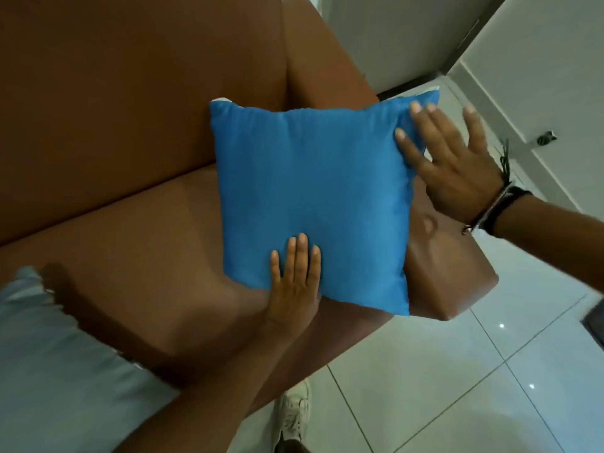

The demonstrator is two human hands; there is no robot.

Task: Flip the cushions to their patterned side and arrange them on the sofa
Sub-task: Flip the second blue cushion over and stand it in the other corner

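Bare sofa seat (pixel 137 256) left of the blue cushion (pixel 310 197); armrest (pixel 451 279) tight against its right; pale cushion (pixel 49 371) lower left

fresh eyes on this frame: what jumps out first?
The plain blue cushion dominates the centre, propped at the brown sofa's right end by the armrest, no pattern showing. The left hand lies flat on its lower edge, and the right hand, fingers spread, touches its upper right side. A pale cushion lies blurred at the lower left.

glossy white floor tiles (pixel 490 371), pale wall (pixel 385 37)
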